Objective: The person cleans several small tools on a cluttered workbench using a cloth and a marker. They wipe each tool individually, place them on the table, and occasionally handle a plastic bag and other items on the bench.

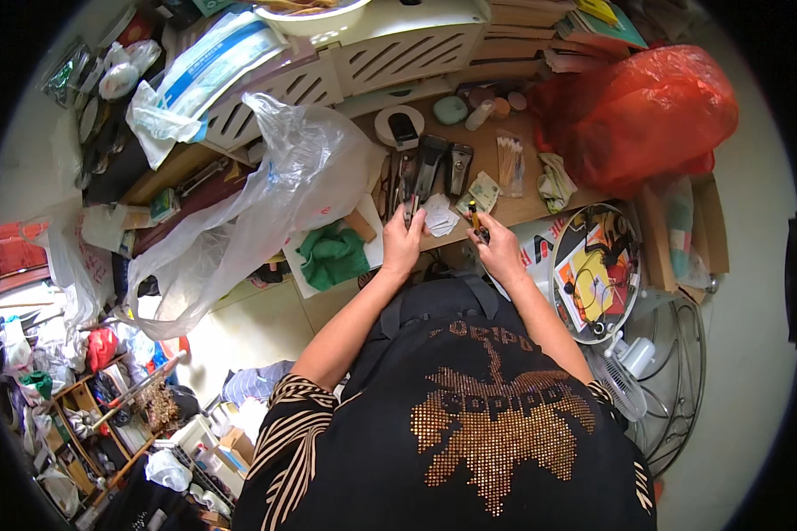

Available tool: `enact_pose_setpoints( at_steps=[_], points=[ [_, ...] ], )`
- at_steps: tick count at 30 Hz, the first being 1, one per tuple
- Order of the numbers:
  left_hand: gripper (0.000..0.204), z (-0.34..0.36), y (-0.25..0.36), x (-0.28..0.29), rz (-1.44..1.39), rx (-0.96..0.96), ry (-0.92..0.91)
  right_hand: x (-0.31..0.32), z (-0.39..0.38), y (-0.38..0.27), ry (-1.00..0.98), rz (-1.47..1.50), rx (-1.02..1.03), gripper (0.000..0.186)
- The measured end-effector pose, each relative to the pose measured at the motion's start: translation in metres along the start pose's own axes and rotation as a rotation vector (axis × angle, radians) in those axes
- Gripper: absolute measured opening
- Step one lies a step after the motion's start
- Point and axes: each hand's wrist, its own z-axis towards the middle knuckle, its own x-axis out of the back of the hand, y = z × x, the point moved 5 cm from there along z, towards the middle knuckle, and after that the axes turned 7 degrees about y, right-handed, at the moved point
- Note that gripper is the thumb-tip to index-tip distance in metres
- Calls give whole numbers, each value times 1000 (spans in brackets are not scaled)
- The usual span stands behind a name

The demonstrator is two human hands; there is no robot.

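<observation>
My left hand (402,239) grips a small, slim upright item (413,209), too small to name, near dark shavers (430,164) and other tools on the wooden desk. My right hand (496,248) holds a yellow-and-black tool (475,217). Between the hands lie small white paper pieces (440,215). Cotton swabs (510,164), a banknote-like paper (482,191) and a crumpled pale cloth (554,183) lie beyond my right hand. Left of my left hand is a green cloth (332,258).
A translucent plastic bag (274,195) spreads over the left side, a red bag (638,106) sits at the back right. A round tray of odds and ends (593,270) and a white fan (618,372) stand at right. Cluttered shelving (106,416) fills the lower left.
</observation>
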Motion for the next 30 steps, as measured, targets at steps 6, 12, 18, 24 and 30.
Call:
enact_pose_setpoints(
  at_steps=[6, 12, 18, 24, 30],
  points=[
    [27, -11, 35, -19, -294, 417, -363, 12, -12, -16, -38, 17, 41, 28],
    [28, -28, 50, -28, -426, 611, -584, 21, -21, -30, 21, 3, 130, 35],
    [29, -34, 52, -33, -368, 530, -554, 22, -31, -27, 46, -7, 46, 31],
    [16, -25, 72, -17, -396, 155, -160, 28, -27, -27, 129, 231, -103, 18],
    [11, -37, 110, -10, -260, -105, -297, 36, -20, -28, 228, 655, -329, 18]
  ],
)
